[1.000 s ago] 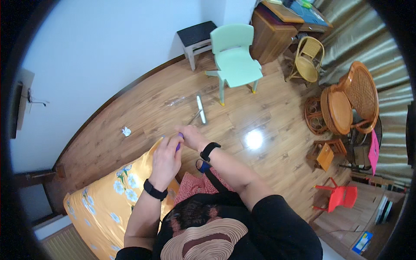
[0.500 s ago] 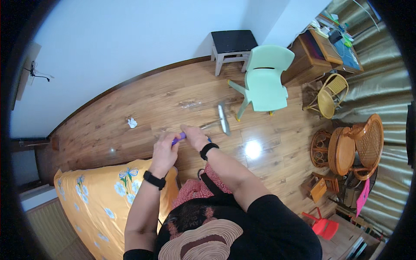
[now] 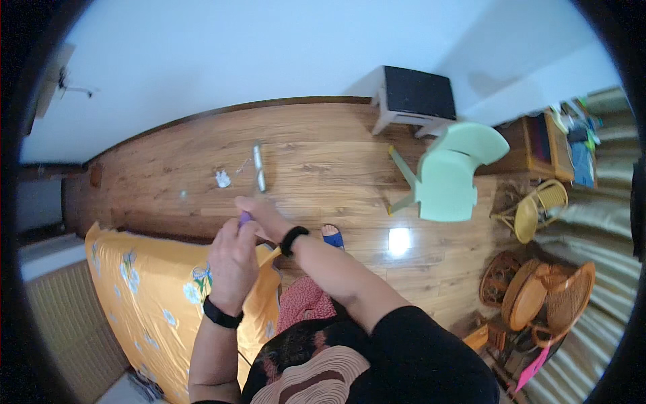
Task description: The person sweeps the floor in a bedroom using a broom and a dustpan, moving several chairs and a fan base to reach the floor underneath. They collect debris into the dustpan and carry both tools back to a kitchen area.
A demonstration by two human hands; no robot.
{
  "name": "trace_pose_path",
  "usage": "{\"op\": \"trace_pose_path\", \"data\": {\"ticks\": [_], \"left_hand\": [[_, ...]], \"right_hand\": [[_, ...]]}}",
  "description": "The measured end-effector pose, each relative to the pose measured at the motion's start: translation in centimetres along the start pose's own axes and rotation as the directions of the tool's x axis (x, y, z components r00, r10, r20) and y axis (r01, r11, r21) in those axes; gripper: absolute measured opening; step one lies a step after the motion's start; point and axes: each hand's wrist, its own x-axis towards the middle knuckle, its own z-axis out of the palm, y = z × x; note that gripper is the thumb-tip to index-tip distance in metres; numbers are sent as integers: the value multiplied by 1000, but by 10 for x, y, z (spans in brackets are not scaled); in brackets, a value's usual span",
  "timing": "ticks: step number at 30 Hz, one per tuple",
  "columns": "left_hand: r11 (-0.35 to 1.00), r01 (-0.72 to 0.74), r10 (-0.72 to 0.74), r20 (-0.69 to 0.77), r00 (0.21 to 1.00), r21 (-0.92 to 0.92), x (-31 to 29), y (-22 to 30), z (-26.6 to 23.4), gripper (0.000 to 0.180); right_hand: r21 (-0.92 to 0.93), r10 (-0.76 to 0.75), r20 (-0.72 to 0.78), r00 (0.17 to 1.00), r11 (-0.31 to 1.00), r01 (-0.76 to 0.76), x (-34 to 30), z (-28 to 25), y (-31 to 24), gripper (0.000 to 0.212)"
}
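Observation:
Both my hands grip a broom by its purple handle point(image 3: 245, 217). My left hand point(image 3: 232, 259) is closed round the upper end, above the edge of the bed. Just ahead of it, my right hand point(image 3: 262, 219) wraps the handle lower down and hides part of the shaft. The narrow grey-white broom head point(image 3: 258, 168) is at the wooden floor, slightly blurred. Left of the head lies a crumpled white tissue point(image 3: 223, 179). A thin clear scrap point(image 3: 243, 165) shows between the tissue and the head.
A bed with a yellow floral cover point(image 3: 161, 296) stands at my left. Ahead to the right are a black-topped stool point(image 3: 420, 94) and a pale green chair point(image 3: 447, 185). Rattan chairs point(image 3: 538, 296) and a desk point(image 3: 538, 145) line the right side, near curtains.
The broom head and both hands have moved left, bringing the head close to the tissue. The clear scrap has shifted left too. My view has turned, and a blue slipper now shows.

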Motion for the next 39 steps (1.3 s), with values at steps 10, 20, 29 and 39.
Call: {"op": "trace_pose_path", "data": {"ticks": [10,20,29,39], "left_hand": [[883,171,-191,-3,982,-437,8,-27,46,20],[827,194,-213,25,977,-528,60,-125,107,18],[937,294,-316,-100,944,-189,15,-262,-48,22],[918,364,-341,-156,927,155,42,-318,-59,20]], "right_hand": [[-882,83,12,996,471,-29,-9,-78,-48,30],[-926,353,-38,935,340,-166,80,-74,-17,20],[-505,136,423,896,856,109,188,127,11,18],[-64,-23,479,877,996,61,265,200,41,14]]}}
